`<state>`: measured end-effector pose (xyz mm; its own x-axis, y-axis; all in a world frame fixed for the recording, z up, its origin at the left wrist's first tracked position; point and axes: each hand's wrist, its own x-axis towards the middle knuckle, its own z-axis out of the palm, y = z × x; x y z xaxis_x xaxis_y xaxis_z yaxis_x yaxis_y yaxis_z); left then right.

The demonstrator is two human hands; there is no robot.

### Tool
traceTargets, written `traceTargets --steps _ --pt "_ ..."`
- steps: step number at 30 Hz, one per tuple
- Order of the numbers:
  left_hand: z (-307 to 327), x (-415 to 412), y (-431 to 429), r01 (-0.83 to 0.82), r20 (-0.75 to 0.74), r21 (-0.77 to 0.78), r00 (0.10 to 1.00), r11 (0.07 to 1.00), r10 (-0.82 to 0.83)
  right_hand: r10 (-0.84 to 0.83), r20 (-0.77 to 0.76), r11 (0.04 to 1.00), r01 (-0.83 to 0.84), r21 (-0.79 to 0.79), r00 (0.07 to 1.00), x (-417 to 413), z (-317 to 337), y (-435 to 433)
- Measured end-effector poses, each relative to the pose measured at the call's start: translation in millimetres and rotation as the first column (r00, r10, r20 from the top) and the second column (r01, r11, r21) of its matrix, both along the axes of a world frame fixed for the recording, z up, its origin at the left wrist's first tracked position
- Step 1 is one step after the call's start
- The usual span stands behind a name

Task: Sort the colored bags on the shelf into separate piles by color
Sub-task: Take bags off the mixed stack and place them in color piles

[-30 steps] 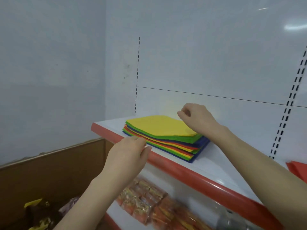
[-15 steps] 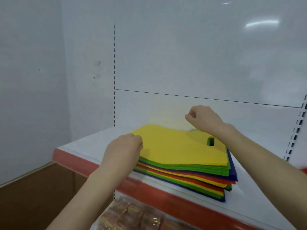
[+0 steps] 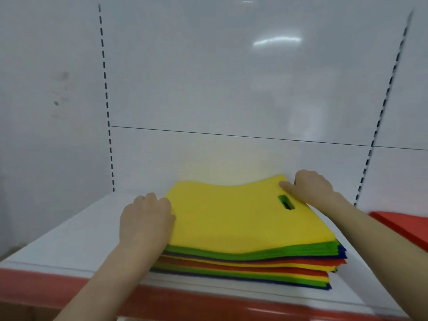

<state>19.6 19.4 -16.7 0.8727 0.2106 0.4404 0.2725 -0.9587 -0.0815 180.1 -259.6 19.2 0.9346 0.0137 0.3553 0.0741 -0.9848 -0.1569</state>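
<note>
No readable text, label, brand, number or sign is showing anywhere in the head view.

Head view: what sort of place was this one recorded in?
Probably a shop, or its stockroom. A white metal shelf with a red front edge, black-slotted uprights in the white back panel, and a stack of flat coloured bags with cut-out handles point to retail shelving.
</note>
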Motion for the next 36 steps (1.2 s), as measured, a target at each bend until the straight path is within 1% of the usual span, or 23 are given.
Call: traceTargets --steps 1,2,3,4,5,6,8,10,13,15,17,19,20,22,24,25,26,30,36 --pt "1 0 1 0.046 -0.012 -0.020 0.999 0.999 -0.047 -0.005 -0.016 1.000 0.005 -0.003 1.000 1 -2 0" --pt "4 -1 1 0.068 -0.011 -0.004 0.998 0.998 -0.068 -0.008 -0.026 1.000 0.008 -0.006 1.000 2 -2 1" --pt "4 -2 1 0.045 -0.077 -0.019 0.996 0.999 -0.047 -0.011 -0.026 1.000 0.011 -0.017 1.000 1 -2 2" --pt "2 0 -1 0.038 -0.069 -0.010 0.997 0.999 -0.039 -0.021 -0.019 0.999 0.020 -0.044 1.000 1 -2 2" --pt "-6 9 1 -0.030 0.033 0.041 0.999 0.999 0.029 -0.030 -0.001 0.996 0.030 -0.085 1.000 0 -1 3" --pt "-9 13 0 -0.062 0.071 0.081 0.996 0.995 0.056 -0.038 0.023 0.990 0.041 -0.136 0.999 -1 0 4" --pt "-11 15 0 -0.077 0.033 0.143 0.997 0.987 0.073 -0.030 0.074 0.967 0.048 -0.251 0.997 -4 1 8" --pt "-10 13 0 -0.107 -0.024 0.117 0.994 0.987 0.111 -0.002 0.124 0.930 0.047 -0.365 0.992 -8 3 12" --pt "-10 13 5 -0.129 -0.032 0.071 0.991 0.989 0.131 0.084 0.203 0.874 0.026 -0.485 0.976 -10 2 14" --pt "-10 13 10 -0.143 -0.057 0.027 0.988 0.989 0.144 0.110 0.242 0.861 0.030 -0.508 0.964 -12 4 16" --pt "-9 9 14 -0.161 -0.078 0.005 0.984 0.987 0.161 0.106 0.250 0.870 0.032 -0.493 0.963 -14 7 20" --pt "-8 4 18 -0.172 -0.054 -0.015 0.984 0.985 0.171 0.130 0.263 0.913 -0.011 -0.409 0.956 -17 9 25" --pt "-7 0 19 -0.178 -0.028 -0.017 0.984 0.984 0.178 0.149 0.277 0.944 -0.053 -0.325 0.949 -18 10 27" --pt "-8 -8 23 -0.180 0.045 -0.031 0.982 0.983 0.181 0.166 0.286 0.985 -0.146 -0.090 0.944 -20 14 30" --pt "-11 -16 31 -0.128 0.162 -0.086 0.977 0.988 0.141 0.172 0.293 0.958 -0.229 0.173 0.940 -25 19 33" --pt "-10 -20 33 -0.103 0.205 -0.130 0.970 0.986 0.128 0.167 0.307 0.926 -0.256 0.277 0.937 -28 21 33" --pt "-11 -23 36 -0.082 0.236 -0.160 0.964 0.984 0.119 0.156 0.326 0.898 -0.272 0.347 0.932 -32 23 34" --pt "-5 -31 31 0.072 0.386 -0.254 0.922 0.965 0.033 0.083 0.395 0.851 -0.271 0.450 0.915 -53 24 22" --pt "6 -35 -17 0.247 0.427 -0.304 0.899 0.920 -0.101 -0.057 0.428 0.830 -0.196 0.522 0.902 -85 14 -30"
